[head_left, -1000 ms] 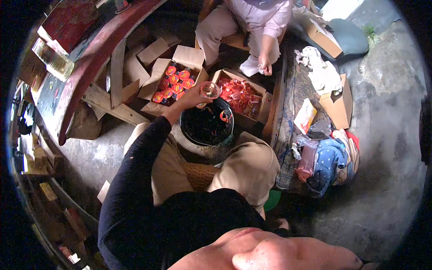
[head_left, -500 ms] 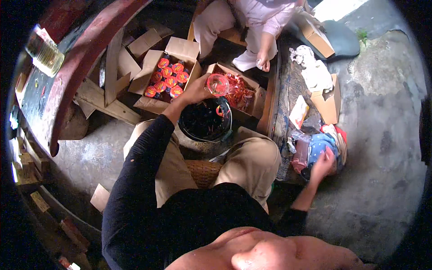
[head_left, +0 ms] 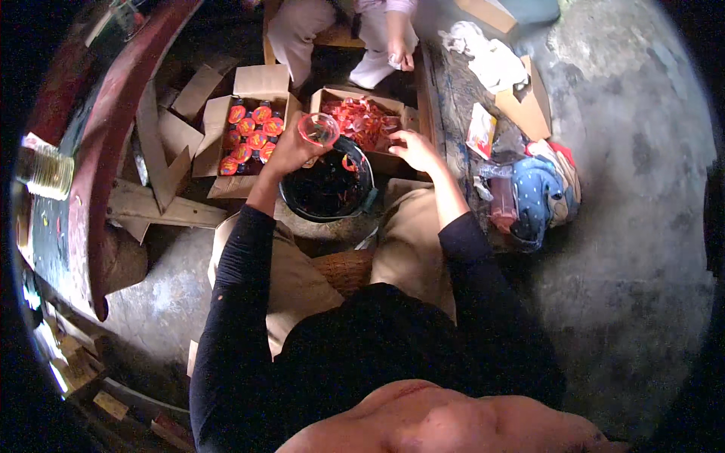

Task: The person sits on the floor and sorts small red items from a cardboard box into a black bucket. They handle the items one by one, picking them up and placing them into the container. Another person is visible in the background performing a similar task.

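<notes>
My left hand (head_left: 289, 153) grips a clear plastic cup (head_left: 318, 130) with a reddish rim, tilted over the near side of the boxes. Below it, between my knees, stands a dark bucket (head_left: 290, 202) with black contents and one red-and-yellow round piece in it. My right hand (head_left: 415, 151) is at the near right corner of a cardboard box (head_left: 410, 119) heaped with red, shiny plastic pieces (head_left: 361, 119). Its fingers are loosely bent and apart, with nothing visible in them. Left of that box, an open carton (head_left: 217, 121) holds several dark containers with red round tops (head_left: 256, 140).
Another person's hand (head_left: 401, 59) is at the far side. On the right ledge lie a white cloth (head_left: 483, 57), a cardboard piece (head_left: 526, 109) and a blue dotted cloth bundle (head_left: 538, 192). Wooden planks (head_left: 162, 204) and a red-edged bench (head_left: 91, 177) stand left.
My right hand has left the blue cloth bundle and swung left to the box of red pieces. The left hand still holds the cup. The whole view has shifted.
</notes>
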### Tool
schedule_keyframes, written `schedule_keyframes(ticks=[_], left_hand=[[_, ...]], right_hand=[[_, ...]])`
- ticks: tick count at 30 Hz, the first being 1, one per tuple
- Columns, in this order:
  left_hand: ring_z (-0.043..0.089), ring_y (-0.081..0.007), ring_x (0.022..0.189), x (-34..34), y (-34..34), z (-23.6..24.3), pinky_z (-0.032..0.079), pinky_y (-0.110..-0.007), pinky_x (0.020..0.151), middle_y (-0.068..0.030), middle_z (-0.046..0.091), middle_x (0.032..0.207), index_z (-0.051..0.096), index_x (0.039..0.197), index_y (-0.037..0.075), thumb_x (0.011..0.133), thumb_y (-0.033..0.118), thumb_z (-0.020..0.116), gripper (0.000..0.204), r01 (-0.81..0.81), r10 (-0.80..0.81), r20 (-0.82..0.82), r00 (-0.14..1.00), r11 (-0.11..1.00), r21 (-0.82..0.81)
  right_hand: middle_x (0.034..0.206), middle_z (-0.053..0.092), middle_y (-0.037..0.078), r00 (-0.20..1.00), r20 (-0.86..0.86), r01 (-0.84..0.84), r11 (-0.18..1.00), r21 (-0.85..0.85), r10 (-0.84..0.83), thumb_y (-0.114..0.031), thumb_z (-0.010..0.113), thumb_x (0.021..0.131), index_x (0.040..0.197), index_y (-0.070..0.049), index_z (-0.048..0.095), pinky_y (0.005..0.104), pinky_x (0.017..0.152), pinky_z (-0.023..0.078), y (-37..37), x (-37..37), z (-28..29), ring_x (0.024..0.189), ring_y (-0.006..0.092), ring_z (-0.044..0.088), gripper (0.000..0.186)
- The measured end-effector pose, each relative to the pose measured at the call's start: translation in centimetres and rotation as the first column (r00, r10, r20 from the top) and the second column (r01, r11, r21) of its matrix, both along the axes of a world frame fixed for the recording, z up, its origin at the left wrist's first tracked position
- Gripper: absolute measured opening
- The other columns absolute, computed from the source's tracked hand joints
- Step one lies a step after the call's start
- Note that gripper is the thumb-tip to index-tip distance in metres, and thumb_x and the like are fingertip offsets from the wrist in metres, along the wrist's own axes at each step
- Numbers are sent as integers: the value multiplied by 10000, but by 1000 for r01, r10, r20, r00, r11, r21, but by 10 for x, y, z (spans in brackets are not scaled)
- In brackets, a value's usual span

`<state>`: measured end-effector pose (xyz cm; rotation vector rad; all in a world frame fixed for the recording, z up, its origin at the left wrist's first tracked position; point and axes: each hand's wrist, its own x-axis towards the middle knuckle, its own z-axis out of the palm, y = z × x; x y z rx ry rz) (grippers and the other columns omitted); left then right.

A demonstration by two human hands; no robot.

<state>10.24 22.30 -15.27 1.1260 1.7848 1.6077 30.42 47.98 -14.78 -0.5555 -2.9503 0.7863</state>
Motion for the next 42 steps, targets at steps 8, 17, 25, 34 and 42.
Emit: schedule_keyframes(ticks=[8, 17, 25, 34, 42], left_hand=[[614, -179, 1022, 5, 8, -5, 496, -326, 908, -98, 614, 1123, 430, 1226, 0, 787, 140, 799, 590, 3, -3, -78, 997, 1000, 0], [562, -174, 1127, 7, 3, -21, 446, -332, 981, -93, 576, 1197, 416, 1317, 35, 834, 115, 737, 586, 9, -13, 95, 995, 999, 45], [627, -221, 987, 10, 2, -26, 504, -359, 852, -111, 630, 1046, 494, 1138, 30, 714, 169, 833, 561, -66, 71, -131, 989, 997, 43], [619, -276, 1027, 20, -2, -6, 488, -377, 883, -144, 605, 1062, 474, 1176, 35, 685, 156, 815, 610, -84, 93, -218, 972, 995, 48], [611, -357, 1051, 28, -6, -18, 485, -401, 890, -214, 611, 1086, 445, 1200, 12, 734, 166, 791, 600, -187, 204, -197, 959, 977, 100]], right_hand=[[944, 703, 184, 846, -392, 488, 820, 300, -361, -103, 688, 794, 1002, -23, 700, 387, 770, 532, 114, 144, -23, 847, 312, 686, 224], [1018, 660, 235, 670, 9, 615, 561, 554, -743, -261, 626, 842, 993, -53, 692, 500, 851, 496, 112, 202, -70, 992, 419, 621, 265], [1044, 641, 191, 632, 79, 612, 560, 558, -771, -208, 614, 837, 959, -121, 700, 475, 856, 502, 107, 198, -70, 990, 373, 614, 172], [701, 626, 69, 924, -105, 340, 917, -208, -367, -54, 608, 854, 922, -39, 691, 319, 508, 459, 44, 98, 38, 574, 161, 580, 108], [845, 636, 119, 992, -123, -45, 968, -245, 15, -115, 649, 855, 921, -38, 695, 352, 601, 516, -71, -37, 67, 668, 245, 635, 111]])
